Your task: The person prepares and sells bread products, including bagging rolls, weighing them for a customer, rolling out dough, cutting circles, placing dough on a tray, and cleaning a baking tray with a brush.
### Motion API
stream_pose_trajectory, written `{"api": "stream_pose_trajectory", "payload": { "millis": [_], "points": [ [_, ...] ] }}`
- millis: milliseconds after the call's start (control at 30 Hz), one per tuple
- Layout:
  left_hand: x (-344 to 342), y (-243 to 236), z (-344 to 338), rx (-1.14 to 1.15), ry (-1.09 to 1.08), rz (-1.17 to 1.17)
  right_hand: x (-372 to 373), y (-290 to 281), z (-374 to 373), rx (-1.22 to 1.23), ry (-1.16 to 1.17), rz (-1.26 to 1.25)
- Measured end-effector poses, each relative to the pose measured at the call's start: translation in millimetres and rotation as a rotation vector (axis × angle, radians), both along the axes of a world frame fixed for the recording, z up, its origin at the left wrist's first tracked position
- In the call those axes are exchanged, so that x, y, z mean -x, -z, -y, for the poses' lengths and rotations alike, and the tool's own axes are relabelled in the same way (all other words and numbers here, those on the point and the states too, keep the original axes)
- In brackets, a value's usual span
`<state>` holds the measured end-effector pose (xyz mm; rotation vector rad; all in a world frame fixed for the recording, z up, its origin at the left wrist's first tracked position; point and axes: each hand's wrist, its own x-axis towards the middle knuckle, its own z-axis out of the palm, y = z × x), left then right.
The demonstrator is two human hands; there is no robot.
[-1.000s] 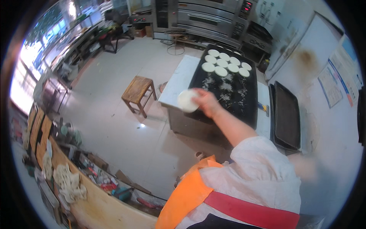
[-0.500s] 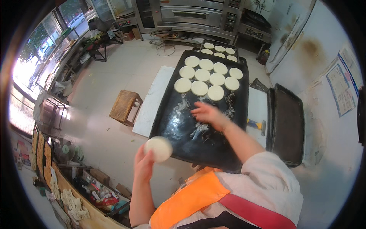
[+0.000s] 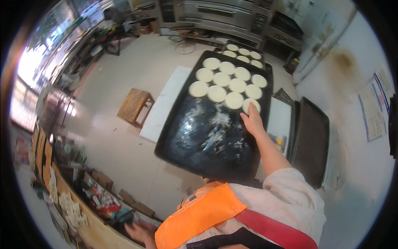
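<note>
The right hand [image 3: 253, 122], thumb apart from fingers, overlaps the far-lying round, flat, pale dough disc [image 3: 247, 103], nearest right in its rows on the black rectangular tray [image 3: 178, 143]. The left hand [image 3: 139, 233], fingers spread, is well apart, near left.
</note>
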<state>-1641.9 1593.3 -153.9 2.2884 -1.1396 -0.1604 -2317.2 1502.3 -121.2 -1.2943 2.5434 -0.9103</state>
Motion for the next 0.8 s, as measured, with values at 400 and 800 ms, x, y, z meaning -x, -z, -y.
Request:
{"api": "stream_pose_trajectory", "payload": {
  "millis": [400,800],
  "points": [
    [-121,43,-377,-0.4,-0.764,0.267,-372,-45,69,0.149,-0.911,-0.24],
    [-168,12,-404,-0.001,-1.056,-0.317,-728,-55,-167,-0.577,-2.248,0.23]
  ]
}}
